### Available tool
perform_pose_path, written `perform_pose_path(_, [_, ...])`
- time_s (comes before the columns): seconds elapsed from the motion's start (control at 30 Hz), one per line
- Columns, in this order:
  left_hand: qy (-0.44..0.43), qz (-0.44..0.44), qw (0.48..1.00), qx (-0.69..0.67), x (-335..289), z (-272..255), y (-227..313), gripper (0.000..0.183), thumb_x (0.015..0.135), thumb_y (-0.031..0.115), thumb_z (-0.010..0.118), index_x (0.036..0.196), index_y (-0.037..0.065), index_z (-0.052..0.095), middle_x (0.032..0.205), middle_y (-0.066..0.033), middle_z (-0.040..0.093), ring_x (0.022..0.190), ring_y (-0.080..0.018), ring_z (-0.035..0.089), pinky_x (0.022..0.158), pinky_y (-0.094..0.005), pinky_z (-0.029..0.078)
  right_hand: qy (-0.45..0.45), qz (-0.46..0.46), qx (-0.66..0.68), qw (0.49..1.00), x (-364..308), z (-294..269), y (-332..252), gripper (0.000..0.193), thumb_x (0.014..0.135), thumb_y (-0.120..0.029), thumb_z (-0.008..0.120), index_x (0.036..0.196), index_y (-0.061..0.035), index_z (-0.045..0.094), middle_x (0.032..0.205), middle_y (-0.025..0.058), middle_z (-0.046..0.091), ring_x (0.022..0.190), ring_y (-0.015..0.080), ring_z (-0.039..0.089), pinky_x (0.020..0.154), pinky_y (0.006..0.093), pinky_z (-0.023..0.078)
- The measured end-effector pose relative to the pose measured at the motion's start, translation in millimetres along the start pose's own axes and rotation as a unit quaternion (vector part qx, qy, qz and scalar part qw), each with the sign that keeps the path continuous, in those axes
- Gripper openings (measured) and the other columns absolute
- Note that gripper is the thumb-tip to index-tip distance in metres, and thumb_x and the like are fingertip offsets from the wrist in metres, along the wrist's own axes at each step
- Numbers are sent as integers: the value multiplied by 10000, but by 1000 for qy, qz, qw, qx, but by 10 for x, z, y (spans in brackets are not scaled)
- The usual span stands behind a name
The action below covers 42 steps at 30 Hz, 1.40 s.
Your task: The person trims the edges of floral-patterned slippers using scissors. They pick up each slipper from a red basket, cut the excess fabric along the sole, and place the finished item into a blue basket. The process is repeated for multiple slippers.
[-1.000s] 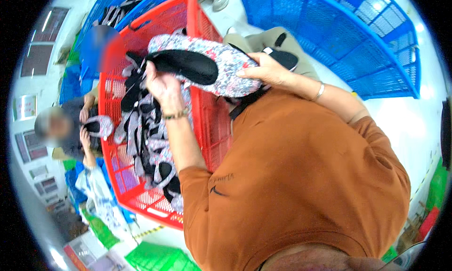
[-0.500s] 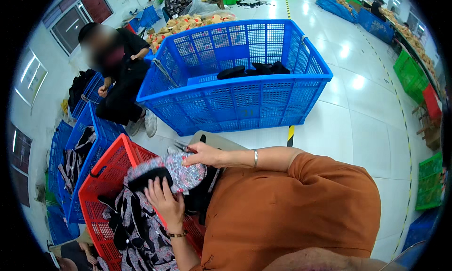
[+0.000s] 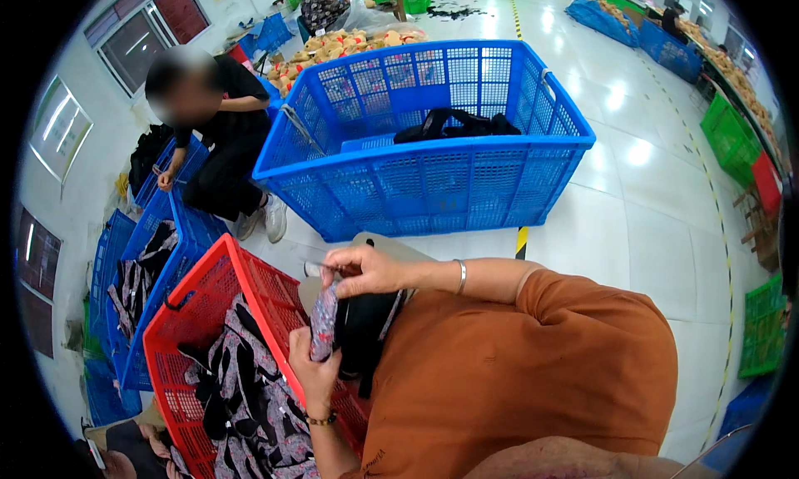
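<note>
Between my hands is a fabric piece (image 3: 324,322) with a grey, pink and red speckled pattern, standing on edge so that it looks narrow. My left hand (image 3: 315,369), with a beaded bracelet at the wrist, is closed around its lower end. At the upper end my right hand (image 3: 359,271), with a silver bangle on the wrist, pinches the piece between thumb and fingers. A slim item juts out by the right fingertips, too small to make out. Black cloth (image 3: 366,333) lies on my lap behind the piece.
A red crate (image 3: 243,267) with patterned and black pieces (image 3: 245,387) stands at my left. Ahead is a large blue crate (image 3: 424,183) with black items (image 3: 458,125) inside. A person (image 3: 225,138) in black sits beyond, near smaller blue crates (image 3: 137,312).
The fabric piece has turned from broad side up to edge-on, and its black part is hidden. My left hand has moved down and right around it. The seated person's arm has shifted.
</note>
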<state>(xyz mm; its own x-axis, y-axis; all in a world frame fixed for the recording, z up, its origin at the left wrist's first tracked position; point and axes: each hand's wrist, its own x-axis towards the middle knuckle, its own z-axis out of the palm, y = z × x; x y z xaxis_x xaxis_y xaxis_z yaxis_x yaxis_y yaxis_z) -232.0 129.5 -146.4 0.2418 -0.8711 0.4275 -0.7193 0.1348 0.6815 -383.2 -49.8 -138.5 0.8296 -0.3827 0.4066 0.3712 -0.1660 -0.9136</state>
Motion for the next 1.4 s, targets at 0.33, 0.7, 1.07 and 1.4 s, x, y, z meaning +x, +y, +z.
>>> perform_pose_path(0.33, [16, -187, 902, -388, -92, -266, -44, 418, 626, -61, 664, 1031, -36, 565, 943, -42, 587, 848, -131, 566, 784, -247, 442, 176, -21, -123, 976, 356, 198, 95, 163, 799, -175, 642, 776, -17, 614, 700, -10, 579, 656, 48, 502, 589, 211, 427])
perform_pose_path(0.7, [52, -228, 838, -493, -50, -250, -73, 425, 632, -115, 646, 1039, -41, 549, 963, -74, 612, 851, -131, 597, 766, -253, 483, 78, -187, -394, 897, 22, 434, 10, 308, 699, -233, 725, 840, -14, 561, 727, 102, 533, 604, 232, 538, 526, 301, 425])
perform_pose_path(1.07, [38, -198, 857, -474, -62, -396, -17, 453, 594, -56, 701, 1023, -14, 561, 923, -30, 610, 765, -80, 579, 691, -203, 467, 144, -164, -368, 904, 31, 222, -100, 201, 831, -157, 556, 899, 32, 547, 761, 127, 506, 652, 245, 507, 591, 298, 415])
perform_pose_path(1.4, [73, -213, 630, -743, -259, -532, -279, 484, 663, 91, 730, 1112, 35, 560, 1111, -124, 589, 1001, -259, 580, 868, -425, 478, 74, -172, -321, 928, 37, 248, -263, 220, 853, -217, 520, 867, 3, 513, 740, 122, 471, 627, 241, 478, 562, 309, 390])
